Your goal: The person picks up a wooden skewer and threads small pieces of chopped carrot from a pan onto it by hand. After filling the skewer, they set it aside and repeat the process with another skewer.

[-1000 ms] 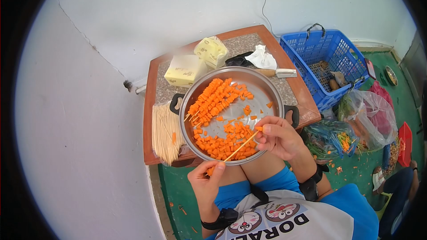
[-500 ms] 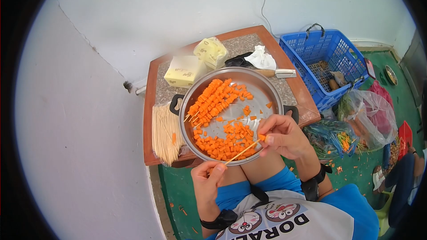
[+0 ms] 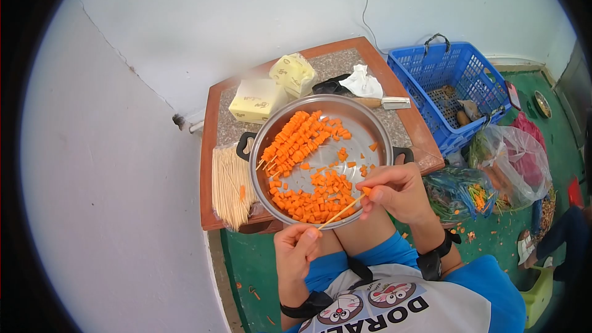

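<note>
You are gripping a skewer (image 3: 341,211) in your left hand (image 3: 298,248) and pinching its first carrot cube (image 3: 367,190) with your right hand (image 3: 394,193), while filled skewers (image 3: 295,140) are lying upper left in the pan (image 3: 370,124) and many loose cubes (image 3: 311,198) are waiting.

Pan (image 3: 370,124): polished metal, gleaming; skewer (image 3: 341,211): pale, matt wood; tabletop (image 3: 399,124): speckled stone, showing a wooden rim; basket (image 3: 450,74): blue plastic lattice; bag (image 3: 521,160): glossy film.
</note>
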`<state>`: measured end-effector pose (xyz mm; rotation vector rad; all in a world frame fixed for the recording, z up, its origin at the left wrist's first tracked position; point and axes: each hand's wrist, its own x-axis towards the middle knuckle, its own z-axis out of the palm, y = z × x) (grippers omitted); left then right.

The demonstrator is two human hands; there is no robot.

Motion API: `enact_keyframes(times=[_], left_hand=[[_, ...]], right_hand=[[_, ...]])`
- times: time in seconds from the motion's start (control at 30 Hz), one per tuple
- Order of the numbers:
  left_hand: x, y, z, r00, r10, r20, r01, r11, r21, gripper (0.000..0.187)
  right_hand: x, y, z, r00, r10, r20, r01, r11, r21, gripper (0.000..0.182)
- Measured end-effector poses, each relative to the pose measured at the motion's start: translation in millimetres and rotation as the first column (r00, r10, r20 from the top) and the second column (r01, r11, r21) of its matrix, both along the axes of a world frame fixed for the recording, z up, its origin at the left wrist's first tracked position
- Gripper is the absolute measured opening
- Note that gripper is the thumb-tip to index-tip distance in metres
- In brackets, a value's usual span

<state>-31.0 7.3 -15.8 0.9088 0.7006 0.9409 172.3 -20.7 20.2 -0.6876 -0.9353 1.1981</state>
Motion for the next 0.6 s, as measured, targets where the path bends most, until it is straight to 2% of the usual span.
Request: enact_keyframes(times=[0.03, 0.07, 0.13, 0.17, 0.23, 0.3, 0.33, 0.37, 0.4, 0.43, 0.47, 0.5, 0.53, 0.6], left_hand=[[2.4, -0.4, 0.9, 0.993, -0.068, 0.097, 0.079, 0.989, -0.122, 0.015], [4.3, -1.6, 0.0, 0.993, -0.069, 0.098, 0.081, 0.989, -0.121, 0.015], [6.6, -3.8, -2.3, 0.998, 0.016, -0.058, -0.012, 0.998, 0.067, 0.014], [6.4, -3.8, -2.3, 0.998, 0.015, -0.058, -0.011, 0.998, 0.067, 0.014], [4.7, -4.0, -1.8, 0.962, 0.212, -0.173, -0.148, 0.935, 0.321, 0.012], [1.0, -2.4, -2.4, 0.966, 0.197, -0.166, -0.141, 0.944, 0.298, 0.011], [0.5, -1.5, -2.6, 0.971, 0.179, -0.158, -0.131, 0.952, 0.275, 0.011], [1.6, -2.3, -0.7, 0.971, 0.178, -0.158, -0.129, 0.952, 0.277, 0.011], [3.0, -4.1, 2.3, 0.931, 0.267, -0.248, -0.153, 0.904, 0.400, 0.010], [3.9, -5.3, 3.8, 0.874, 0.363, -0.322, -0.158, 0.841, 0.518, 0.010], [4.9, -4.3, 4.1, 0.874, 0.363, -0.322, -0.158, 0.840, 0.518, 0.010], [6.4, -2.4, 4.6, 0.864, 0.430, -0.262, -0.161, 0.729, 0.665, 0.010], [7.2, -1.6, 4.8, 0.854, 0.484, -0.190, -0.161, 0.594, 0.788, 0.010], [7.0, -2.8, 5.2, 0.836, 0.516, -0.184, -0.188, 0.585, 0.789, 0.010]], right_hand=[[-1.5, -0.7, -0.1, 1.000, -0.001, 0.001, 0.001, 1.000, 0.000, 0.019], [-3.2, -1.6, -0.2, 0.997, -0.048, 0.068, 0.044, 0.997, 0.059, 0.018], [-2.7, -3.0, 1.1, 0.986, -0.099, 0.132, 0.084, 0.989, 0.120, 0.018], [-0.8, -4.4, 3.1, 0.982, -0.110, 0.157, 0.087, 0.986, 0.145, 0.019], [-1.2, -6.7, 8.1, 0.977, -0.118, 0.179, 0.087, 0.982, 0.169, 0.020], [-3.0, -8.4, 12.8, 0.998, -0.015, 0.064, 0.013, 0.999, 0.044, 0.020], [-1.6, -8.6, 13.4, 0.998, -0.017, 0.065, 0.014, 0.999, 0.047, 0.020], [0.7, -8.3, 14.1, 0.999, 0.033, -0.040, -0.035, 0.998, -0.059, 0.020], [1.7, -8.1, 14.8, 0.986, 0.071, -0.148, -0.095, 0.983, -0.158, 0.020], [1.4, -8.2, 15.1, 0.986, 0.071, -0.149, -0.094, 0.983, -0.157, 0.020], [0.7, -8.2, 15.5, 0.998, 0.018, -0.058, -0.028, 0.982, -0.186, 0.020], [-0.1, -8.1, 16.1, 0.999, -0.033, 0.035, 0.039, 0.977, -0.209, 0.020], [-1.4, -8.4, 18.5, 0.999, -0.032, 0.035, 0.039, 0.977, -0.209, 0.020], [-3.8, -9.2, 24.2, 0.964, -0.147, 0.221, 0.190, 0.963, -0.188, 0.023]])
